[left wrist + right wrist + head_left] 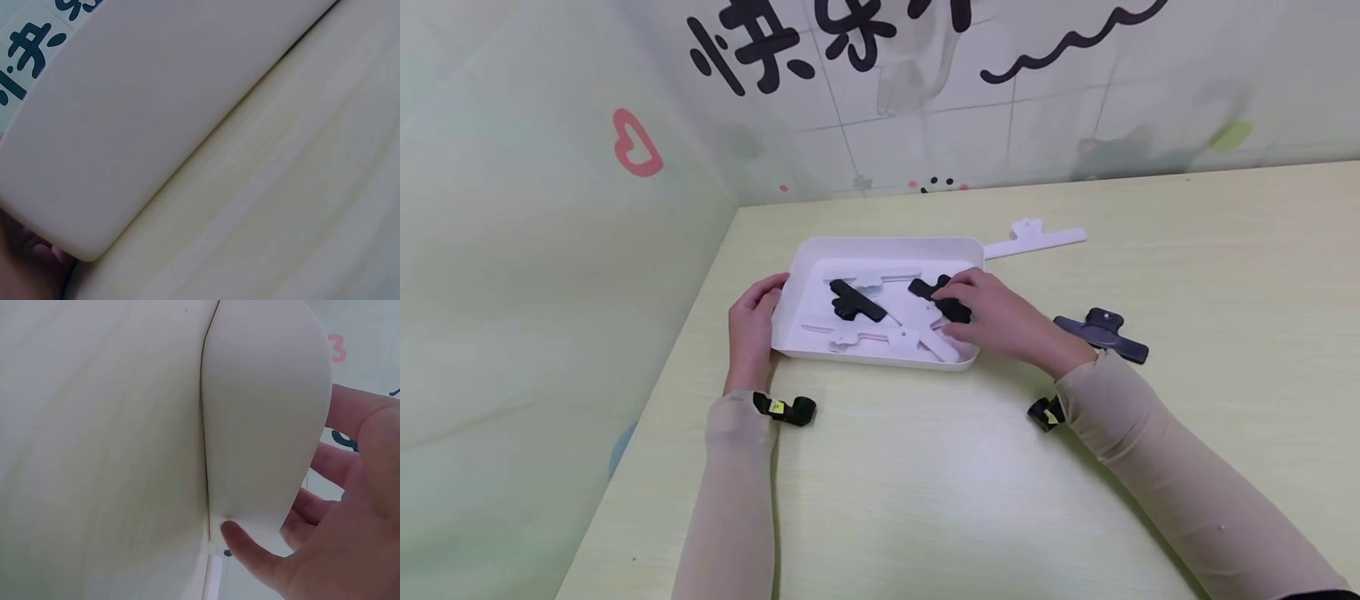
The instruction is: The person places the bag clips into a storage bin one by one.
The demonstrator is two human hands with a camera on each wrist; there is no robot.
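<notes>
A white tray (880, 362) holds several white clips (938, 343) and black clips (857, 302), lying at different angles. At its left end my left hand (751, 327) grips the side, with curled fingers at the tray corner in the left wrist view. My right hand (1000, 319) reaches over the tray's right end. Its fingers are spread apart right above another black clip (953, 311) and partly cover it. In the right wrist view the thumb (256, 550) stands away from the other fingers, in front of the tray wall (265, 419), with nothing visible between them.
On the table to the right of the tray lies a dark clip (1101, 335), close to the right forearm. Behind the tray's right back corner is a white clip (1033, 239). A printed wall covering (925, 133) rises along the table's back edge.
</notes>
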